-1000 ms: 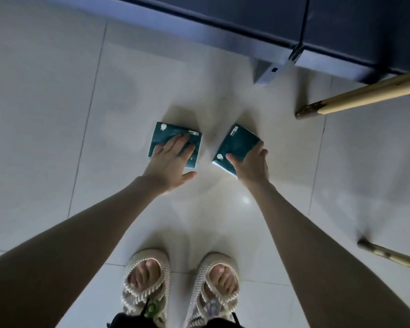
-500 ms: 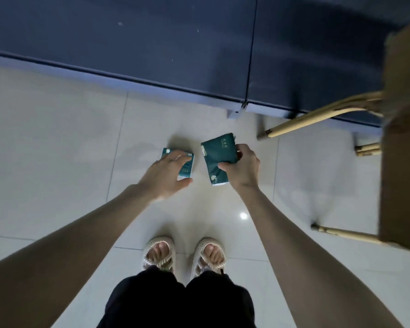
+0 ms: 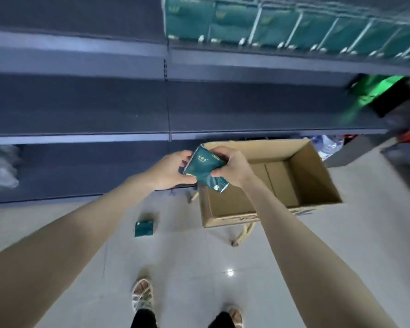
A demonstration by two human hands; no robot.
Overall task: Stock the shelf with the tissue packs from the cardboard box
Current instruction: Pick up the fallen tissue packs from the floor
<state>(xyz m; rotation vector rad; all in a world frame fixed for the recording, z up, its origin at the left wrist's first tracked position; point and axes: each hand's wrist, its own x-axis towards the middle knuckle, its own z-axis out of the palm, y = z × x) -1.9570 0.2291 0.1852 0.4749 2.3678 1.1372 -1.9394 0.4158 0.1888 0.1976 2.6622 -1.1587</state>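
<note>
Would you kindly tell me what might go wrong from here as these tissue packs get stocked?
1. One tissue pack lies loose on the floor; it might be stepped on or forgotten.
2. The left hand and right hand squeeze the held pack, which looks creased; it may reach the shelf crumpled.
3. The cardboard box sits raised on thin wooden legs; a bump might tip it.

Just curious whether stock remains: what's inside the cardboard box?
Only bare cardboard floor shows inside the cardboard box. Its left part is hidden by the right hand and tissue pack.
</note>
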